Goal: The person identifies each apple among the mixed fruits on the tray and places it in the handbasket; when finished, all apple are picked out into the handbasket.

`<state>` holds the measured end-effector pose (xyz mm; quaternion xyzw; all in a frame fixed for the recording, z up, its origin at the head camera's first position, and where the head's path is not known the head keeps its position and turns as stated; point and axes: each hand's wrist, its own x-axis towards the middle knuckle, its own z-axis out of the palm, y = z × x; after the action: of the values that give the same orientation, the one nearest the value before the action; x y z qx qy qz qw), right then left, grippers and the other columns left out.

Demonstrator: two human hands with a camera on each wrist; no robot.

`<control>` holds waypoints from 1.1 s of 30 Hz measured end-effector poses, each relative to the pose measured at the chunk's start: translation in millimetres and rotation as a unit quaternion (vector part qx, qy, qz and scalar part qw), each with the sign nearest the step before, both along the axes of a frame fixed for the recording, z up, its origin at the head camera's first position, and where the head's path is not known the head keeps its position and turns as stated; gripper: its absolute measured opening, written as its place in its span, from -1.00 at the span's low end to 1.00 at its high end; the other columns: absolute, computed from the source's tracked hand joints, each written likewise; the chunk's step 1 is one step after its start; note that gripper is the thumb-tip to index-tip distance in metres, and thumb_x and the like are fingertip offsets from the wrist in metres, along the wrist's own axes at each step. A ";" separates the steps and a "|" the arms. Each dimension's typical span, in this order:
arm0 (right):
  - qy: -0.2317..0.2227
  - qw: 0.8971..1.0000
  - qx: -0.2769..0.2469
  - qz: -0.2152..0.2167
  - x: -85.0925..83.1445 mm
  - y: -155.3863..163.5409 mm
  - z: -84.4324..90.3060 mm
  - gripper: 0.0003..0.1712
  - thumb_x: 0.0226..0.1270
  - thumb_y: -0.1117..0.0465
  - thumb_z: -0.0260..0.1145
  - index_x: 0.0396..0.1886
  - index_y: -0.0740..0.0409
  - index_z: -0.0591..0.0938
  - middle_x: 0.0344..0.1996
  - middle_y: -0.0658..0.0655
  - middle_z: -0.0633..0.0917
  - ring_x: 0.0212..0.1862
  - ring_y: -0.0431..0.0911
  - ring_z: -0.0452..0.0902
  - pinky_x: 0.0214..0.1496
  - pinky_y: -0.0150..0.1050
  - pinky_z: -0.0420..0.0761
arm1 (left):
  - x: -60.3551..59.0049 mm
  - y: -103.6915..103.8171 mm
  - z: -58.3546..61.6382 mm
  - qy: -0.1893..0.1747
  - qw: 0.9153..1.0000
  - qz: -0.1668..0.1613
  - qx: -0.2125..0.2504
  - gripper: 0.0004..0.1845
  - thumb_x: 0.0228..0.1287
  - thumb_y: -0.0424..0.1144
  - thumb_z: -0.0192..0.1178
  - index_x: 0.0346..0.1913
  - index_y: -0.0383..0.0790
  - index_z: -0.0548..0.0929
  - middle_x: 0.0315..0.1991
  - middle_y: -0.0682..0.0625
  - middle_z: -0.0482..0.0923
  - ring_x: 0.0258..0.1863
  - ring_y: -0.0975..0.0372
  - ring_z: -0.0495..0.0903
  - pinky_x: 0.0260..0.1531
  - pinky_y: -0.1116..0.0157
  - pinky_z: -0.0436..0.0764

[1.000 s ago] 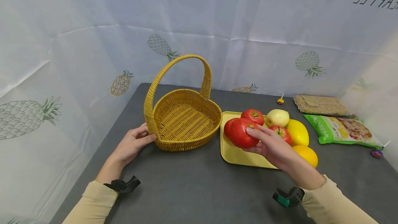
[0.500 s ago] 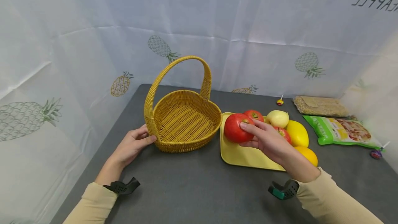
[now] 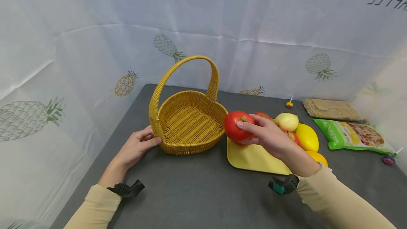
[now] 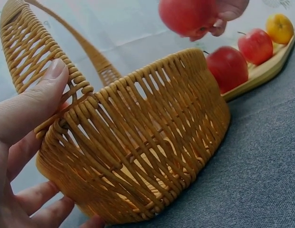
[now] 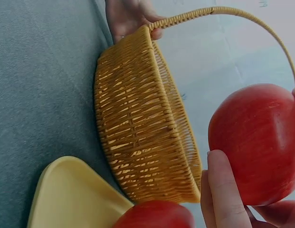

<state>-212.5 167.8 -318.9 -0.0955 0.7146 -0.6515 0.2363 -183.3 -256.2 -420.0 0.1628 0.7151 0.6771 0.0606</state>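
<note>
My right hand (image 3: 265, 135) grips a big red apple (image 3: 236, 125) in the air, just right of the wicker basket's rim (image 3: 219, 124) and above the yellow tray's (image 3: 251, 158) left end. The same red apple (image 5: 259, 142) fills the right wrist view, fingers (image 5: 225, 190) curled round it. My left hand (image 3: 135, 147) rests against the yellow wicker basket (image 3: 187, 121) at its left side, thumb (image 4: 35, 102) on the rim where the handle (image 3: 182, 68) starts. Nothing lies inside the basket.
The yellow tray holds more fruit: red apples (image 3: 262, 116), a pale apple (image 3: 287, 121), a lemon (image 3: 306, 137) and an orange (image 3: 318, 158). Two snack bags (image 3: 353, 135) and lollipops (image 3: 289, 104) lie at the right. Pineapple-print sheets wall in the grey table (image 3: 190, 193).
My right hand has lifted the red apple off the tray and carried it left and up, close to the basket's rim. The left hand has stayed on the basket.
</note>
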 end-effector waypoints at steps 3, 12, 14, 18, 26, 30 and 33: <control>0.008 1.000 0.004 0.004 -3.2 -4.2 1.8 -0.31 0.54 0.03 0.28 0.46 0.30 0.32 0.22 0.27 0.56 0.11 0.07 0.62 0.10 -0.08 0.66 | 0.6 0.7 0.7 -0.002 1.000 0.002 -0.001 -0.54 0.48 -0.36 0.24 0.29 -0.60 0.49 0.58 -0.29 0.07 0.55 0.11 0.11 0.20 0.38 0.49; -0.003 1.000 0.023 -0.011 -12.3 -16.3 5.5 -0.26 0.44 -0.08 0.39 0.42 0.19 0.38 0.24 0.25 0.56 0.17 0.11 0.59 0.14 -0.02 0.64 | -0.2 2.2 -2.2 -0.005 1.000 0.003 -0.008 -0.55 0.46 -0.33 0.27 0.23 -0.64 0.52 0.60 -0.23 0.06 0.59 -0.04 -0.03 0.19 0.41 0.47; -0.006 1.000 0.021 -0.009 -15.6 -19.3 5.8 -0.24 0.45 -0.07 0.38 0.44 0.20 0.35 0.27 0.25 0.53 0.20 0.10 0.57 0.14 -0.01 0.63 | -0.5 1.6 -2.0 -0.006 1.000 0.005 -0.009 -0.54 0.46 -0.33 0.27 0.23 -0.64 0.52 0.60 -0.23 0.05 0.59 -0.04 -0.04 0.18 0.42 0.48; -0.009 1.000 0.021 -0.007 -22.5 -25.8 6.4 -0.23 0.45 -0.08 0.37 0.46 0.23 0.34 0.27 0.26 0.53 0.17 0.08 0.60 0.13 -0.03 0.64 | -1.6 1.6 -1.9 -0.004 1.000 0.007 -0.001 -0.54 0.45 -0.34 0.27 0.22 -0.65 0.51 0.61 -0.22 0.03 0.59 -0.03 -0.07 0.18 0.42 0.48; -0.011 1.000 0.025 -0.005 -34.1 -38.8 1.6 -0.20 0.44 -0.09 0.37 0.46 0.27 0.34 0.25 0.28 0.54 0.10 0.07 0.65 0.14 -0.03 0.64 | -3.0 4.0 -3.1 -0.008 1.000 0.001 0.014 -0.55 0.44 -0.35 0.28 0.19 -0.68 0.51 0.61 -0.23 0.02 0.60 -0.04 -0.08 0.21 0.40 0.47; -0.006 0.999 0.039 -0.004 -38.8 -47.8 2.3 -0.20 0.44 -0.12 0.37 0.44 0.27 0.36 0.25 0.28 0.54 0.10 0.08 0.63 0.14 -0.04 0.64 | -1.9 3.2 -2.7 -0.007 1.000 0.003 0.015 -0.55 0.43 -0.35 0.29 0.17 -0.70 0.51 0.60 -0.24 0.04 0.59 -0.06 -0.05 0.20 0.39 0.48; -0.006 0.999 0.051 -0.004 -43.8 -54.6 5.3 -0.18 0.42 -0.14 0.38 0.43 0.27 0.36 0.23 0.28 0.56 0.08 0.09 0.65 0.11 -0.05 0.66 | -1.4 2.2 -1.7 -0.004 1.000 0.003 0.016 -0.56 0.44 -0.36 0.28 0.17 -0.70 0.50 0.60 -0.24 0.04 0.59 -0.06 -0.04 0.20 0.38 0.49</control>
<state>-256.3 113.2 -313.6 -0.0770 0.7455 -0.6159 0.2427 -184.7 -254.0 -421.7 0.1587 0.7047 0.6890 0.0592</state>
